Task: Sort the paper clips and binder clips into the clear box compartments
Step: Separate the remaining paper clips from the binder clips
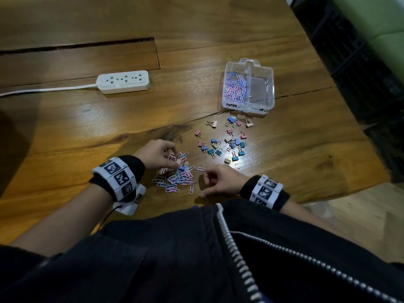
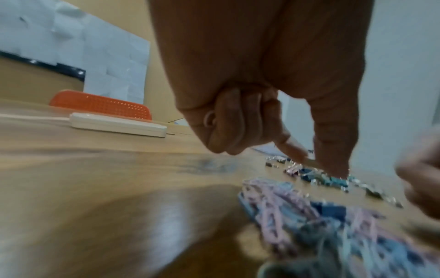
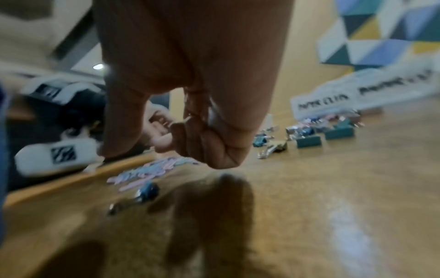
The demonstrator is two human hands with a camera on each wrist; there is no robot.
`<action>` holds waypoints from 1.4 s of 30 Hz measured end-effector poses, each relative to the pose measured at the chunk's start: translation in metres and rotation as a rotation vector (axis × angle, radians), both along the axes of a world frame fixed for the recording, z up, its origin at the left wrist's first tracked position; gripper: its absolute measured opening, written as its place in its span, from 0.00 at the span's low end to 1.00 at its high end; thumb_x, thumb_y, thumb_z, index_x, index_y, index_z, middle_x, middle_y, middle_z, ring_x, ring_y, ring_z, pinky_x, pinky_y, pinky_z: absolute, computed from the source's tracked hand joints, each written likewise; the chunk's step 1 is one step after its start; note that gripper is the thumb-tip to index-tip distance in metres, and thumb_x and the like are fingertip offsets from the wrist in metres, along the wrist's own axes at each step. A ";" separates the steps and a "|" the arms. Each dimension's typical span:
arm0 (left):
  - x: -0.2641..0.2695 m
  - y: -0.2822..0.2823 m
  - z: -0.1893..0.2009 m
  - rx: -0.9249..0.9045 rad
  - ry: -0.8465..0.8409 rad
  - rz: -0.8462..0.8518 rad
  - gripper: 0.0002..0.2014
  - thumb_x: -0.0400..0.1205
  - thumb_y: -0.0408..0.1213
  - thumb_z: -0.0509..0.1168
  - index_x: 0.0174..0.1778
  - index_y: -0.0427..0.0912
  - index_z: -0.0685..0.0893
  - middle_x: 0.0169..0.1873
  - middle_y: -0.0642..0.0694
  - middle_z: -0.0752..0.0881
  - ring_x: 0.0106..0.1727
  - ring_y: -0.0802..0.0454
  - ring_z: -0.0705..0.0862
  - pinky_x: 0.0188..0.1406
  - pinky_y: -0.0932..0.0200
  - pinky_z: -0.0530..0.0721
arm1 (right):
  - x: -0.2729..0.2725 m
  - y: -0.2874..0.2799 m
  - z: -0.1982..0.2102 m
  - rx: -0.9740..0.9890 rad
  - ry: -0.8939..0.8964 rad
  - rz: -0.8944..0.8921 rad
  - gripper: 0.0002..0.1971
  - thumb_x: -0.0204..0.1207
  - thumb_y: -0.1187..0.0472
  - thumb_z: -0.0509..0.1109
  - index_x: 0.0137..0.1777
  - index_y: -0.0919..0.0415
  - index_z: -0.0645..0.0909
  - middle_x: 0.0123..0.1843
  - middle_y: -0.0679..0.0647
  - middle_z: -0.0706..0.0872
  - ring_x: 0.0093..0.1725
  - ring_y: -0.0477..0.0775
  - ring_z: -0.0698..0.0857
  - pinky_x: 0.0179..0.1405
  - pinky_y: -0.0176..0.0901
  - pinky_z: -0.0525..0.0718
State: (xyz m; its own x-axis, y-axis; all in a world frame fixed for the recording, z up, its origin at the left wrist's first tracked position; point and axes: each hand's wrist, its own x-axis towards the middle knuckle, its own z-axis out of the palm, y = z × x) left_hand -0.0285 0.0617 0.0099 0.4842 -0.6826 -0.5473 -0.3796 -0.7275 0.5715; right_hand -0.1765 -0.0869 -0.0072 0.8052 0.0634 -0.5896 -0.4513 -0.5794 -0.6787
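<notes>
The box (image 1: 249, 84) is the landmark, set far enough out to leave sorting room on the bench (image 1: 87, 127). Its left half already holds paper clips; its right half looks empty. Binder clips (image 1: 227, 143) lie scattered just in front of the box, seemingly pushed apart from the paper clips (image 1: 177, 176), which are heaped nearer the person. The left hand (image 1: 157, 154) works over that heap, its grip a pinch of thumb and forefinger on clips there. The right hand (image 1: 220, 180) is curled beside the heap; whether its grip has anything I cannot tell.
</notes>
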 end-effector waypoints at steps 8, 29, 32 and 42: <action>-0.007 -0.036 -0.003 0.079 -0.261 -0.107 0.14 0.74 0.48 0.70 0.53 0.49 0.80 0.55 0.46 0.83 0.56 0.48 0.82 0.54 0.54 0.81 | -0.001 -0.004 0.000 -0.195 -0.104 0.036 0.06 0.71 0.61 0.72 0.46 0.58 0.77 0.44 0.50 0.78 0.46 0.48 0.76 0.43 0.33 0.71; 0.001 -0.038 -0.002 -0.082 -0.116 0.114 0.14 0.78 0.46 0.66 0.55 0.43 0.81 0.60 0.41 0.82 0.56 0.46 0.80 0.56 0.54 0.77 | 0.009 -0.003 0.000 -0.151 -0.162 -0.348 0.11 0.81 0.58 0.58 0.55 0.65 0.75 0.52 0.60 0.82 0.46 0.52 0.77 0.45 0.43 0.75; 0.007 -0.028 -0.006 0.131 -0.270 -0.113 0.23 0.76 0.57 0.65 0.60 0.45 0.75 0.58 0.46 0.83 0.49 0.52 0.79 0.49 0.58 0.79 | 0.011 -0.004 0.001 -0.054 -0.164 -0.464 0.10 0.81 0.56 0.59 0.49 0.63 0.76 0.46 0.58 0.82 0.43 0.53 0.80 0.38 0.37 0.77; -0.019 -0.015 -0.026 0.209 -0.392 -0.340 0.23 0.78 0.58 0.60 0.58 0.43 0.73 0.57 0.45 0.81 0.51 0.49 0.79 0.43 0.58 0.74 | 0.021 0.004 -0.017 -0.292 -0.185 -0.163 0.18 0.65 0.47 0.75 0.49 0.56 0.77 0.52 0.54 0.78 0.51 0.51 0.77 0.53 0.46 0.79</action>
